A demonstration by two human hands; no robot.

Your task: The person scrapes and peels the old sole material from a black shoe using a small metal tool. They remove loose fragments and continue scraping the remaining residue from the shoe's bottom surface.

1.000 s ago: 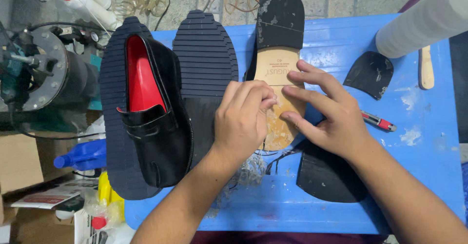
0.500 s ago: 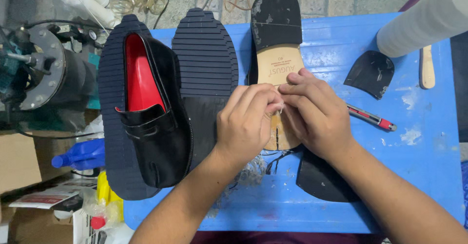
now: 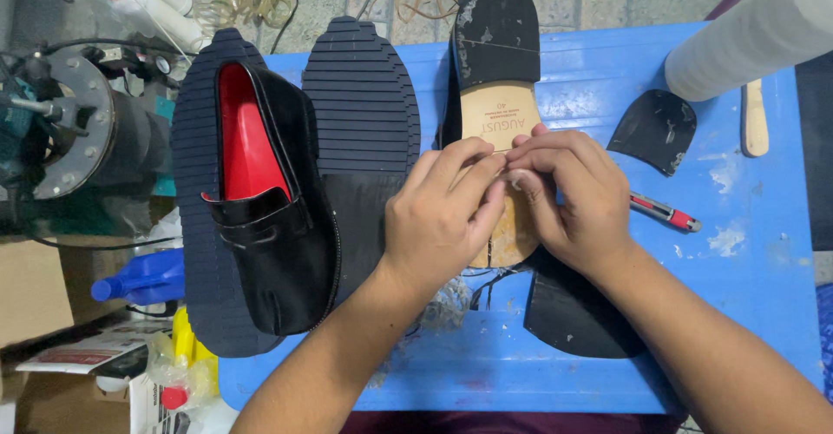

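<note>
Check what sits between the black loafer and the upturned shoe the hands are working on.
In the head view, a ribbed dark rubber sole lies flat between the black loafer and the upturned shoe; the left hand covers its lower edge.

Lower left, beside the blue table (image 3: 746,295): cardboard box (image 3: 30,291), plain brown; in front of it a flat white package (image 3: 82,358) with a red label strip (partly under clear wrap). Near the bottom edge, a white carton (image 3: 152,404) with dark print. On the tan insole (image 3: 501,126), a small dark stamped mark.
</note>
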